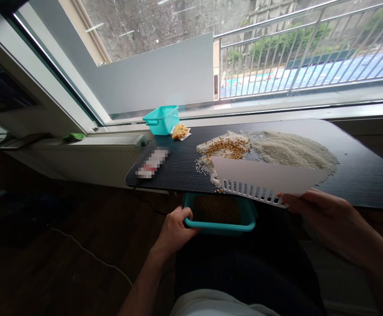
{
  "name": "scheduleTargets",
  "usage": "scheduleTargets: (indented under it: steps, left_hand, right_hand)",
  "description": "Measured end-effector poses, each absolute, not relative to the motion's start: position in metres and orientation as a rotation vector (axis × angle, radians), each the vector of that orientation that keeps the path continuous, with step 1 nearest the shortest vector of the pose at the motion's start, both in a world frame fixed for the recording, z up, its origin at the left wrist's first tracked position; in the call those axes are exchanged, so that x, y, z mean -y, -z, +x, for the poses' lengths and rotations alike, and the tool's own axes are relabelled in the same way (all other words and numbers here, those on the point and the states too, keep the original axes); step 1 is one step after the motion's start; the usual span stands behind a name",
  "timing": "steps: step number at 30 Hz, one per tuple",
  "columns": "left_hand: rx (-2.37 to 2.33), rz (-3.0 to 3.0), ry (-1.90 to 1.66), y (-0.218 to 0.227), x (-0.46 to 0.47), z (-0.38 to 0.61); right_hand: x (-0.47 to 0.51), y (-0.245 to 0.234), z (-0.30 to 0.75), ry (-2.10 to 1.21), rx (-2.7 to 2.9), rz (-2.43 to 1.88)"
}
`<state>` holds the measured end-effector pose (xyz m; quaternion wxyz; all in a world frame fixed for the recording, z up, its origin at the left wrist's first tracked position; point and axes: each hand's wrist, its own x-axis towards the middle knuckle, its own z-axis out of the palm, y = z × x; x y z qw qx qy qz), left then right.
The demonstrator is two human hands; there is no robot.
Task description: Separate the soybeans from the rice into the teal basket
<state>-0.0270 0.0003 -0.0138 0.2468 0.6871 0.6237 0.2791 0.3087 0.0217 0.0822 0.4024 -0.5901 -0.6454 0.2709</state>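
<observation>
My left hand [174,230] is closed around the near left rim of a teal tub [244,226] holding yellow-brown beans [216,208]; the tub is below the front edge of the black table [369,175]. My right hand [323,215] grips a white slotted basket [266,177], tilted on its side at the table's front edge. Behind the basket lie a heap of white rice [290,149] and a patch of yellow beans [227,147] mixed with rice.
A second teal tub [161,118] stands at the table's back left, next to a yellow crumpled wrapper [180,131]. A blurred flat object [152,162] lies near the left edge. A white radiator [105,142] runs under the window, and a white cable [89,254] crosses the dark floor.
</observation>
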Motion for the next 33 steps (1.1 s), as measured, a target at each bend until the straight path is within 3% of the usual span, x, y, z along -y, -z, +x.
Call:
scheduleTargets:
  steps: [33]
  left_hand:
    - [-1.707, 1.881, -0.764, 0.015, -0.001, -0.028]
  right_hand:
    - [-0.025, -0.091, 0.291, -0.72, 1.714, -1.361]
